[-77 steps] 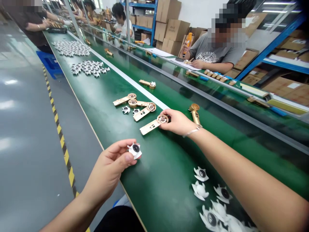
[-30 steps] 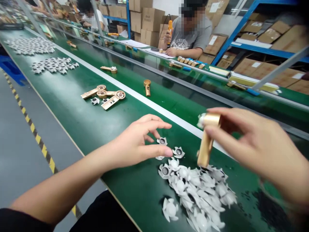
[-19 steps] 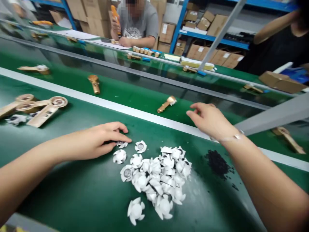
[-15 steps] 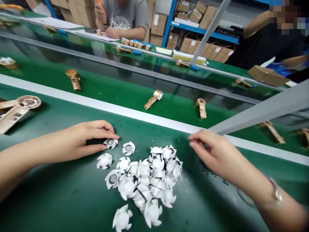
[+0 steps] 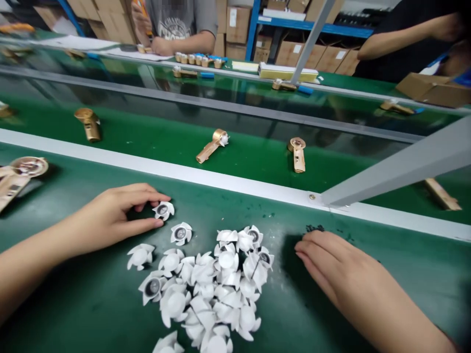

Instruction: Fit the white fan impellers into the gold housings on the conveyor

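A heap of several white fan impellers point(image 5: 217, 279) lies on the green bench in front of me. My left hand point(image 5: 117, 218) rests at the heap's upper left, thumb and forefinger pinching one white impeller point(image 5: 163, 210) that sits on the mat. My right hand point(image 5: 331, 267) lies flat on the mat to the right of the heap, fingers stretched out and together, holding nothing. A patch of small black bits point(image 5: 315, 228) lies just beyond its fingertips.
Gold fan bodies point(image 5: 211, 145) point(image 5: 297, 153) point(image 5: 88, 123) lie on the green conveyor point(image 5: 154, 137) beyond a white strip point(image 5: 221, 181). More gold shells point(image 5: 18, 176) sit at far left. A grey post point(image 5: 397, 169) slants at right. Other people work across the line.
My right hand has come down from near the white strip and now lies flat beside the heap. My left hand has stayed on the same impeller. The view shifted right along the line.
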The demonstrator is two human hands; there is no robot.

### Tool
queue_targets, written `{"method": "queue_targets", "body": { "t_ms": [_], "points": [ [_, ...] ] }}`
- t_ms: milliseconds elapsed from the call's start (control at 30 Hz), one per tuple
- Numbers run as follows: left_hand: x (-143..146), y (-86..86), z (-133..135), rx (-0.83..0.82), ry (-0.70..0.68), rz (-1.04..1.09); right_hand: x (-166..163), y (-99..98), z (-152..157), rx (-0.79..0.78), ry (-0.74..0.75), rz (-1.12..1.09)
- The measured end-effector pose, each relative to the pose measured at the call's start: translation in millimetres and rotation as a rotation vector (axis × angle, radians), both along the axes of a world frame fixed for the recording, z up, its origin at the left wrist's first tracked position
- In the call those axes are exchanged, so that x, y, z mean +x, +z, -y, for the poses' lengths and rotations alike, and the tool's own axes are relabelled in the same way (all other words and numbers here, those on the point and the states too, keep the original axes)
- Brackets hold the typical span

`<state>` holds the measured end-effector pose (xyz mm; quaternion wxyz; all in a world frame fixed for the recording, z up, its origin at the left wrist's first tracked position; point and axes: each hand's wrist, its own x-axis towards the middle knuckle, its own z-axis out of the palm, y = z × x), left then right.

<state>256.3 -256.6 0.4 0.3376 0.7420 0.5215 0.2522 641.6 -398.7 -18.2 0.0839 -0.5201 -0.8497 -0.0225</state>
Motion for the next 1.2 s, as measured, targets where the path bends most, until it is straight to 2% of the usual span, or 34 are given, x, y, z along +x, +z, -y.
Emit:
{"method": "queue_targets", "body": {
  "t_ms": [100,167,233,333,400,467,567,667,800,967,1100,1200],
  "points": [
    [-11.9,-0.2,-4.7,0.008,-0.215,-0.215,2.6,-4.9,-6.5,0.002,0.059,0.063],
    [-18.5,-2.0,-7.1,0.018,-0.254,-0.257,2.8,-7.1,-9.9,0.010,0.057,0.044],
    [-22.8,-5.4,-7.6,0.039,-0.237,-0.236,1.6,-5.3,-11.8,-0.026,0.020,-0.020],
    [-21.1,-5.4,-4.1,0.015,-0.104,-0.084,-4.4,7.8,-14.3,-0.153,-0.089,-0.215],
    [-10.5,4.7,1.9,-0.102,-0.013,0.062,-13.5,22.9,-18.0,-0.238,-0.149,-0.374],
    [9.4,23.1,10.5,-0.234,-0.024,0.177,-27.3,40.6,-23.8,-0.289,-0.151,-0.513],
    [49.7,52.1,22.9,-0.274,-0.258,0.270,-53.0,65.5,-34.3,-0.303,-0.067,-0.637],
    [81.1,64.8,29.6,-0.281,-0.409,0.392,-75.8,81.3,-43.7,-0.246,0.041,-0.620],
    [89.0,58.1,32.4,-0.262,-0.396,0.498,-91.0,84.5,-50.8,-0.091,0.075,-0.553],
    [82.9,47.8,32.3,-0.265,-0.381,0.521,-92.7,77.9,-50.7,-0.098,0.018,-0.551],
    [85.7,46.4,31.0,-0.211,-0.385,0.512,-89.5,75.7,-53.3,-0.071,0.053,-0.526],
    [87.3,45.4,30.6,-0.281,-0.381,0.532,-87.1,72.9,-56.5,-0.032,0.074,-0.469]
  ]
}}
